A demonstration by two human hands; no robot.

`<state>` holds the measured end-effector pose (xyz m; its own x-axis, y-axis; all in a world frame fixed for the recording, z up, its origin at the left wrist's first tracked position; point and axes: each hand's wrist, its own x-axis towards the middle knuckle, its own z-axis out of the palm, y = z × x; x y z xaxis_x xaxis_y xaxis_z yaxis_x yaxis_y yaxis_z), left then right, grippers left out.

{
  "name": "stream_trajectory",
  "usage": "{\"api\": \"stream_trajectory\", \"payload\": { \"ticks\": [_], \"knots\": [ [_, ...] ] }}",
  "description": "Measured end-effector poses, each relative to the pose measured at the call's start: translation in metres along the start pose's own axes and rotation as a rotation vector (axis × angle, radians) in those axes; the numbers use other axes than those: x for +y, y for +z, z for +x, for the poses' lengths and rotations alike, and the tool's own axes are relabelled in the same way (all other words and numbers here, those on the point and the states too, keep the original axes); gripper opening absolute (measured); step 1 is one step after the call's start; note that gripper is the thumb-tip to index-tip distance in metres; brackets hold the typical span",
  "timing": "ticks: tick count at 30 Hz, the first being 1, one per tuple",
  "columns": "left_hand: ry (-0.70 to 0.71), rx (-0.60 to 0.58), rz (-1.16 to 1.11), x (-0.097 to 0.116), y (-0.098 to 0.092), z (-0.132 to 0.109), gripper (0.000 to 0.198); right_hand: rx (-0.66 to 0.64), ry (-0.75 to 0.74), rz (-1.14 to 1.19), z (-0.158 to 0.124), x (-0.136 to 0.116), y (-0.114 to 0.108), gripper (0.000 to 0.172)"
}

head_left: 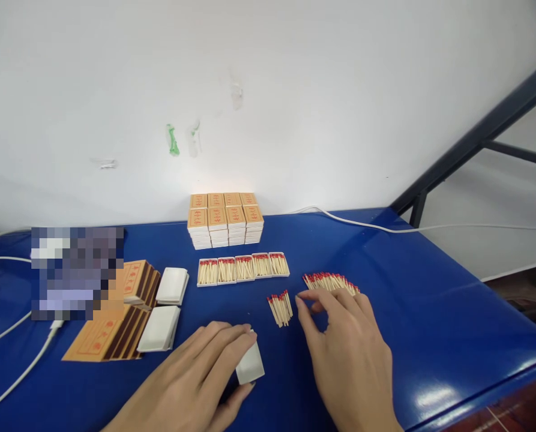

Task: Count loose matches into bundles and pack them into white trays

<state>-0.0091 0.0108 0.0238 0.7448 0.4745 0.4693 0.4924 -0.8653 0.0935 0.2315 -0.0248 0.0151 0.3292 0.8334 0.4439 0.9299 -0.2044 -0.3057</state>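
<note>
My left hand (200, 372) grips a small white matchbox tray (250, 362) by its sides, low over the blue table. My right hand (349, 342) is closed, with the tips of thumb and index finger together and nothing visible between them. Just left of those fingertips lies a small bunch of red-tipped matches (280, 309). A larger spread of matches (328, 281) lies behind my right hand, partly hidden by it. Beyond, several trays filled with matches (243, 268) stand side by side in a row.
Orange-topped matchboxes (225, 219) are stacked against the wall. At left are two stacks of white trays (159, 329), orange matchbox sleeves (101, 336) and a blurred-out object (76, 270). White cables (24, 387) run along the left, and another cable (362, 222) crosses the back right.
</note>
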Motion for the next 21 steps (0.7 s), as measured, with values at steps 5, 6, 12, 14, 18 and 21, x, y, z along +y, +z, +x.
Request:
{"api": "stream_trajectory", "payload": {
  "ticks": [5, 6, 12, 14, 18, 21],
  "knots": [
    [-0.004, -0.005, -0.002, 0.0, -0.001, 0.0, 0.035, 0.028, 0.045, -0.057, 0.013, 0.008, 0.004, 0.028],
    [-0.002, -0.002, -0.001, 0.0, 0.0, 0.0, 0.035, 0.022, 0.048, -0.045, 0.013, 0.008, 0.004, 0.026],
    [0.005, 0.002, -0.012, 0.001, 0.001, 0.0, 0.034, -0.144, -0.046, 0.181, 0.009, 0.003, 0.006, 0.022],
    [0.007, 0.004, -0.017, 0.001, 0.001, -0.001, 0.034, -0.163, -0.057, 0.178, 0.008, 0.003, 0.007, 0.026],
    [0.008, -0.006, -0.005, -0.001, -0.001, -0.001, 0.034, -0.18, -0.043, 0.17, 0.005, 0.004, 0.008, 0.028],
    [0.01, -0.012, 0.008, -0.002, -0.002, -0.001, 0.035, -0.173, -0.046, 0.183, 0.004, 0.004, 0.006, 0.027]
  ]
}}
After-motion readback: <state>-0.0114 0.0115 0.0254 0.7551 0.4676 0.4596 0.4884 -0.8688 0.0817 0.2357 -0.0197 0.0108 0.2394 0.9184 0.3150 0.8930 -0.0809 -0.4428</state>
